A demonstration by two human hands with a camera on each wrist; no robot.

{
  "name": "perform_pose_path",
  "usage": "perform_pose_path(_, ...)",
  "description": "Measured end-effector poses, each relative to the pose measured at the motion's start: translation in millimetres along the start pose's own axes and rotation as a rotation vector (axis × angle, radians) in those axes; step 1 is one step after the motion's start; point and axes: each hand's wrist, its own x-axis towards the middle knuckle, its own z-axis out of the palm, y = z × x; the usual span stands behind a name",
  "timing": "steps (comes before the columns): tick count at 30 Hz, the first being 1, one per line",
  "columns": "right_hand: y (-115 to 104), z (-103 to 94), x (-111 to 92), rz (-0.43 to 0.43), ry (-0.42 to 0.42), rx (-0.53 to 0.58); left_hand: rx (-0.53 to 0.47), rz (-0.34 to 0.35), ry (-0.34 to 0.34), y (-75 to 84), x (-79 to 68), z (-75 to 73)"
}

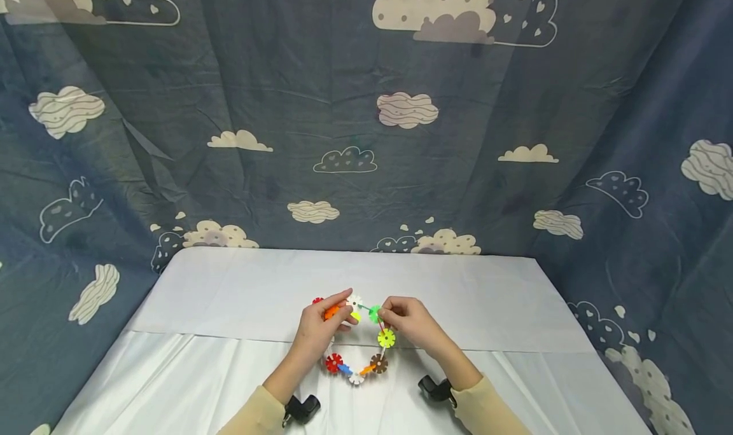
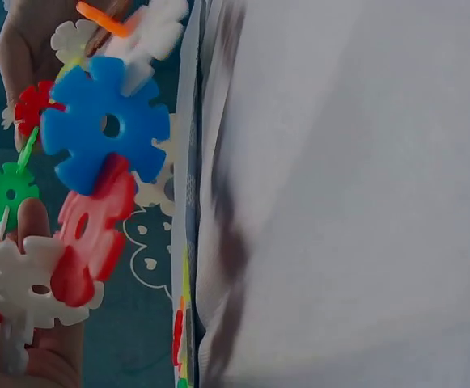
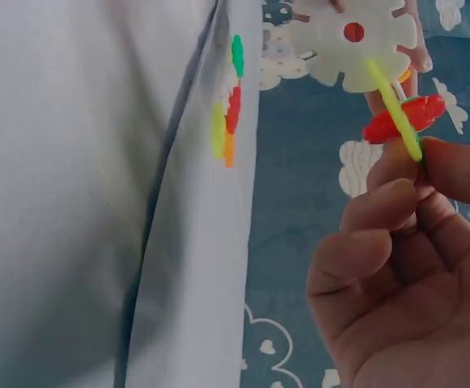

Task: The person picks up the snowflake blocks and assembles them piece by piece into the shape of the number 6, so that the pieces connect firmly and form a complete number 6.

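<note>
Notched plastic interlocking discs form a hanging ring (image 1: 386,338) in several colours. My left hand (image 1: 314,329) holds its left side, near an orange disc (image 1: 331,312). In the left wrist view, a white disc (image 2: 16,275) lies against the left fingers (image 2: 65,347), with a red disc (image 2: 97,230) and blue disc (image 2: 77,153) linked beyond it. My right hand (image 1: 413,324) pinches a green disc (image 1: 375,313) on the other side between thumb and forefinger. Close to that pinch, the right wrist view has a yellow disc (image 3: 396,113) edge-on and a red disc (image 3: 421,113).
A white cloth (image 1: 229,295) covers the table. Several more coloured pieces (image 3: 233,109) show on the cloth in the right wrist view. Behind stands a dark blue curtain (image 1: 343,117) with cloud prints. Black wrist mounts (image 1: 302,409) sit on both wrists.
</note>
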Motion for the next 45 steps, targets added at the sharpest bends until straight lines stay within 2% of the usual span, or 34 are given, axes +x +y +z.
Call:
perform_pose_path(5,0.9,5.9,-0.5,0.001,0.037,-0.02,0.008,0.021,0.017,0.0,-1.4,2.4)
perform_pose_path(11,2.1,16.7,-1.3,0.052,0.128,0.046,-0.049,-0.004,0.022,-4.4,-2.3,5.4)
perform_pose_path(15,0.4,18.1,1.4,0.048,0.145,0.019,-0.041,-0.014,0.016,-4.7,0.7,1.9)
perform_pose_path(19,3.7,12.4,3.4,0.073,0.14,0.061,-0.039,-0.068,0.013,-3.7,6.6,-5.8)
perform_pose_path(22,9.1,7.3,0.8,0.108,0.153,0.154,-0.015,-0.128,0.036,-4.4,7.3,-11.3)
perform_pose_path(24,13.7,5.1,-1.7,0.129,0.165,0.217,-0.024,-0.16,0.027,-6.1,4.8,-13.2)
perform_pose_path(28,22.1,2.2,-11.1,0.163,0.126,0.3,-0.122,-0.206,-0.068,-7.2,-8.1,-12.2)
perform_pose_path(31,26.0,-0.6,-21.9,0.172,0.003,0.3,-0.174,-0.227,-0.11,-6.4,-19.3,-10.5)
perform_pose_path(35,30.6,-9.4,-31.2,0.168,-0.249,0.213,-0.192,-0.253,-0.11,-6.8,-29.6,-10.6)
perform_pose_path(37,34.1,-17.1,-28.0,0.159,-0.364,0.146,-0.209,-0.264,-0.092,-7.1,-31.9,-11.3)
perform_pose_path(38,35.9,-21.3,-23.3,0.152,-0.395,0.115,-0.214,-0.266,-0.083,-7.5,-32.3,-11.6)
perform_pose_path(40,38.1,-26.3,-8.4,0.13,-0.375,0.027,-0.23,-0.273,-0.061,-9.0,-32.3,-11.4)
perform_pose_path(42,37.2,-24.6,12.5,0.088,-0.286,-0.084,-0.241,-0.285,-0.036,-11.2,-32.4,-10.3)
perform_pose_path(45,30.9,-9.4,43.5,-0.009,-0.169,-0.284,-0.255,-0.296,-0.012,-15.6,-33.7,-6.7)
